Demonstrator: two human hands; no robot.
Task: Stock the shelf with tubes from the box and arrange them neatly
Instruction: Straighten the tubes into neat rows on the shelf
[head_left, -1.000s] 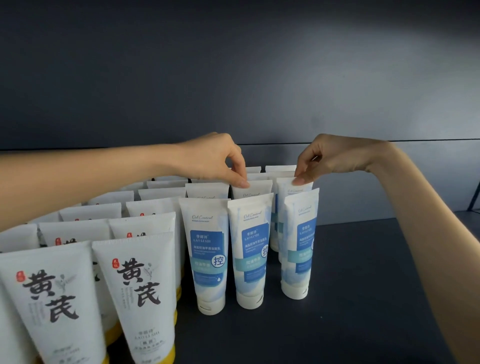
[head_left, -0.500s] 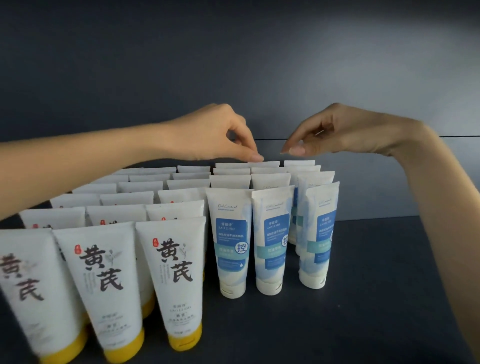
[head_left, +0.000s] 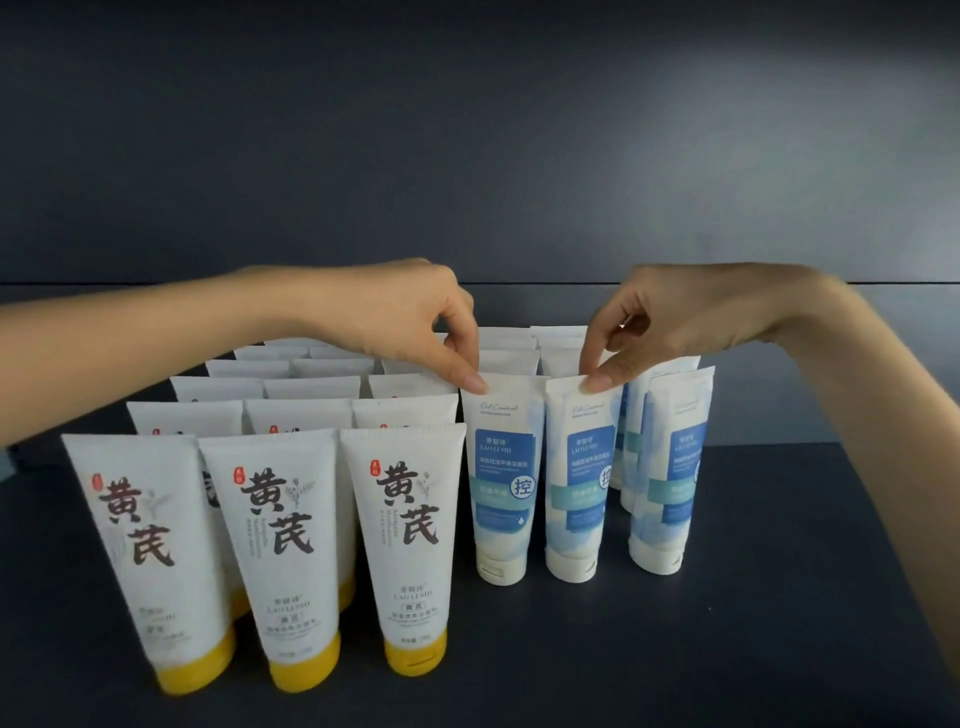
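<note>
Left of the pinched blue tubes (head_left: 501, 467), yellow-capped tubes (head_left: 280, 545) stand packed.

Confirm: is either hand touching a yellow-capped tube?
No: the left hand pinches the top of the first blue tube, and the right hand pinches the second blue tube.

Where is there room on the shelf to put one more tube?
Most bare shelf lies right of the rightmost blue tube; a strip also runs before the front row. A narrow gap sits left of that tube. The yellow-capped tubes are packed tight; the left hand pinches the leftmost blue tube, the right hand the middle blue tube.
</note>
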